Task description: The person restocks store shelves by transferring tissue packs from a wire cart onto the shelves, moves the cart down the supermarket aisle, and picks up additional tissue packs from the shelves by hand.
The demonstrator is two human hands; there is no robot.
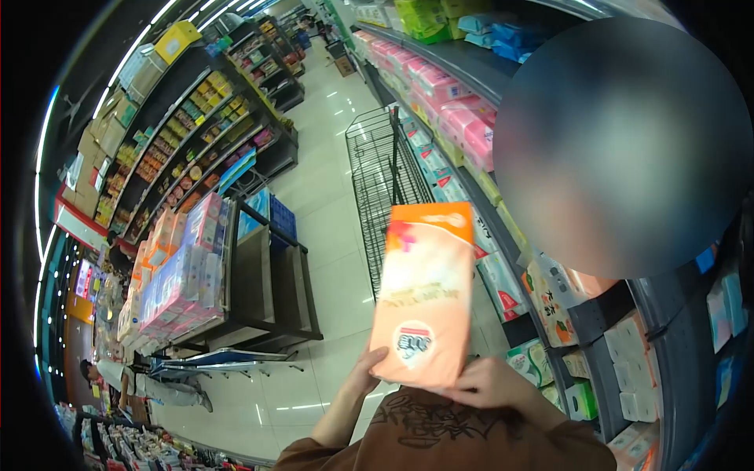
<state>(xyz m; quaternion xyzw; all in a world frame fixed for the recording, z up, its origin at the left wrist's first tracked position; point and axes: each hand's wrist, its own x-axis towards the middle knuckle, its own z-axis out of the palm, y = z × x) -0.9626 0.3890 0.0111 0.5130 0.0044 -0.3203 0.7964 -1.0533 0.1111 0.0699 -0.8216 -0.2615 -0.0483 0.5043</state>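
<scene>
An orange and peach tissue pack (424,290) is held upright in front of my chest. My left hand (366,372) is closed on its lower left edge, with the fingers partly hidden behind it. At the bottom right corner, my right hand (493,383) grips the same pack. A dark wire shopping cart (377,169) stands just beyond the pack, which covers part of it.
To the right runs a shelf with pink tissue packs (463,125) and other paper goods. On the left, a display stand (271,290) carries stacked tissue packs (181,286). A person in light clothing (157,385) is at far left. Snack shelves (188,118) line the aisle.
</scene>
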